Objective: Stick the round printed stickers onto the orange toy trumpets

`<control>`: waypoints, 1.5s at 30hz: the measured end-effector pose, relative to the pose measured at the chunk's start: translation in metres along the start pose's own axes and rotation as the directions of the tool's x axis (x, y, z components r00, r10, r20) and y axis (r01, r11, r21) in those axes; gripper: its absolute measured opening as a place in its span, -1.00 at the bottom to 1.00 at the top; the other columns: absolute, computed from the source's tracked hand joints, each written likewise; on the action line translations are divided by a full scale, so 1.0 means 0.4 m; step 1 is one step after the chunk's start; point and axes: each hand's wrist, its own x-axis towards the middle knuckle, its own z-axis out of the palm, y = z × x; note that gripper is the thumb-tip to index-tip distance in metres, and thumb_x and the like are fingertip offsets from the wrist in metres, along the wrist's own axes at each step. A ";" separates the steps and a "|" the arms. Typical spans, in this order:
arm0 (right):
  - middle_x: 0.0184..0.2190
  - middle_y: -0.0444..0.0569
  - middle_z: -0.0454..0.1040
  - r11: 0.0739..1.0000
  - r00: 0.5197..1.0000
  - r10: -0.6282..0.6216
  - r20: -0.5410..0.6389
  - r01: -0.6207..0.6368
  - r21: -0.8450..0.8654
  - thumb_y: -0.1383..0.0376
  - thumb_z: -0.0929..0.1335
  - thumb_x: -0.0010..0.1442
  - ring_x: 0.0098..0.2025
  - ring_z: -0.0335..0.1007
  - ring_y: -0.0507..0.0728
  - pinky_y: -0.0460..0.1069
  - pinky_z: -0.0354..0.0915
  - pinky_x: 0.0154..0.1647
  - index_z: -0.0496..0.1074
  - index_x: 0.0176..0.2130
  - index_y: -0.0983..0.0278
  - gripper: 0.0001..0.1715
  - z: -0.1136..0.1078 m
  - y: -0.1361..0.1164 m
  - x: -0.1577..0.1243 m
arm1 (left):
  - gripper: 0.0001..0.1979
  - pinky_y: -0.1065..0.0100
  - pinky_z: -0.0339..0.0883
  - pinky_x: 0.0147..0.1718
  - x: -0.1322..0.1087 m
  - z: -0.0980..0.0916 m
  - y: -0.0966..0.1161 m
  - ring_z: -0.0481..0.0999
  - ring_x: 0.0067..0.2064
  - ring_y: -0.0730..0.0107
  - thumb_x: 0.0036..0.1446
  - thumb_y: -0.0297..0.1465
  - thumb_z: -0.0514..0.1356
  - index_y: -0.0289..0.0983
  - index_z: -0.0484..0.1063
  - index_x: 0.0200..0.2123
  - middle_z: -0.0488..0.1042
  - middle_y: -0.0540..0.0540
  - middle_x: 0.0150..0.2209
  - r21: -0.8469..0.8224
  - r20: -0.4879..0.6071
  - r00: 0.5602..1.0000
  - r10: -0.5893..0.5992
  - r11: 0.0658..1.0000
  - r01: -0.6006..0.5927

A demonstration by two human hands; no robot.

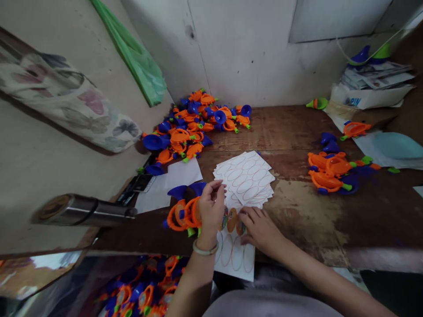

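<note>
A sheet of oval stickers [235, 259] lies at the table's front edge, its lower part showing bare oval outlines. A few printed oval stickers [231, 220] show in a row near its top. My right hand [261, 229] rests on the sheet's right side, thumb and curled fingers around the rightmost sticker. Just above the sheet's left side is my left hand [212, 204], its thumb and fingers pinched together; whatever is between them is too small to make out. Beside it lie orange and blue toy trumpets [177, 215], partly hidden by that hand.
Used sticker sheets [246, 176] are stacked beyond my hands. A heap of toy trumpets [194, 123] fills the back left, with a smaller group [330, 169] at right. A steel flask [89, 210] stands left. More trumpets [145, 290] lie below the table edge.
</note>
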 end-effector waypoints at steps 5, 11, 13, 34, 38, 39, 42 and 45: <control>0.39 0.30 0.45 0.995 0.996 0.083 0.044 -0.080 -0.066 0.26 0.62 0.20 0.41 0.34 0.46 0.39 0.31 0.40 0.34 0.45 0.26 -0.05 0.028 0.009 0.002 | -0.76 0.24 0.54 -0.26 -0.035 -0.083 -0.010 0.67 -0.28 0.20 0.34 -0.23 0.24 -0.22 0.57 -0.03 0.66 -0.13 -0.25 0.257 0.153 0.987 0.046 0.963 -0.085; 0.23 0.22 0.61 0.988 0.991 0.125 0.051 -0.120 -0.100 0.37 0.57 0.23 0.31 0.46 0.44 0.36 0.40 0.31 0.48 0.34 0.21 -0.27 0.052 0.006 -0.043 | -0.60 -0.04 0.56 -0.03 -0.176 -0.082 -0.063 0.66 -0.06 -0.10 0.20 -0.50 0.25 -0.27 0.56 0.11 0.65 -0.28 -0.08 0.508 0.320 0.947 0.014 0.841 -0.184; 0.21 0.18 0.63 0.989 0.991 0.119 0.067 -0.112 -0.097 0.39 0.56 0.22 0.28 0.50 0.42 0.33 0.44 0.28 0.52 0.30 0.19 -0.31 0.057 0.012 -0.071 | -0.50 -0.08 0.53 0.09 -0.222 -0.062 -0.092 0.64 0.04 -0.08 0.20 -0.58 0.19 -0.26 0.52 0.20 0.63 -0.28 0.00 0.541 0.335 0.942 0.010 0.817 -0.202; 0.17 0.27 0.61 0.957 0.957 0.286 -0.055 -0.288 -0.036 0.48 0.35 0.29 0.26 0.46 0.45 0.32 0.41 0.23 0.50 0.21 0.28 -0.48 0.028 -0.005 -0.050 | -0.40 -0.17 0.51 0.23 -0.362 0.006 -0.127 0.52 0.34 -0.12 0.36 -0.49 0.15 -0.22 0.22 0.44 0.53 -0.37 0.28 0.451 0.280 0.897 0.343 0.777 -0.438; 0.11 0.24 0.64 0.965 0.962 0.264 -0.071 -0.263 0.021 0.48 0.34 0.30 0.22 0.50 0.37 0.27 0.43 0.26 0.48 0.24 0.33 -0.46 0.028 0.001 -0.055 | -0.41 -0.01 0.58 0.12 -0.370 0.017 -0.126 0.66 0.18 -0.01 0.37 -0.52 0.11 -0.25 0.23 0.44 0.64 -0.32 0.19 0.483 0.306 0.878 0.368 0.735 -0.476; 0.16 0.28 0.62 0.966 0.962 0.259 -0.083 -0.257 0.031 0.48 0.34 0.31 0.24 0.49 0.37 0.27 0.41 0.29 0.45 0.27 0.37 -0.44 0.030 0.003 -0.055 | -0.39 0.03 0.58 0.10 -0.371 0.014 -0.126 0.67 0.15 0.01 0.37 -0.52 0.12 -0.26 0.23 0.45 0.65 -0.32 0.18 0.478 0.301 0.868 0.394 0.725 -0.495; 0.27 0.34 0.55 0.970 0.965 0.241 -0.107 -0.237 0.050 0.51 0.32 0.29 0.31 0.44 0.40 0.31 0.35 0.38 0.44 0.30 0.44 -0.39 0.044 0.011 -0.058 | -0.38 0.12 0.58 0.08 -0.376 -0.002 -0.129 0.70 0.09 0.07 0.38 -0.48 0.15 -0.29 0.22 0.47 0.70 -0.28 0.11 0.415 0.302 0.794 0.527 0.678 -0.607; 0.10 0.24 0.67 0.977 0.974 0.207 -0.096 -0.200 0.070 0.58 0.31 0.18 0.22 0.52 0.38 0.30 0.46 0.28 0.50 0.25 0.39 -0.33 0.068 0.014 -0.071 | -0.48 0.21 0.58 0.05 -0.385 -0.018 -0.132 0.74 -0.02 0.17 0.42 -0.42 0.14 -0.26 0.31 0.40 0.75 -0.18 -0.04 0.362 0.298 0.716 0.632 0.619 -0.697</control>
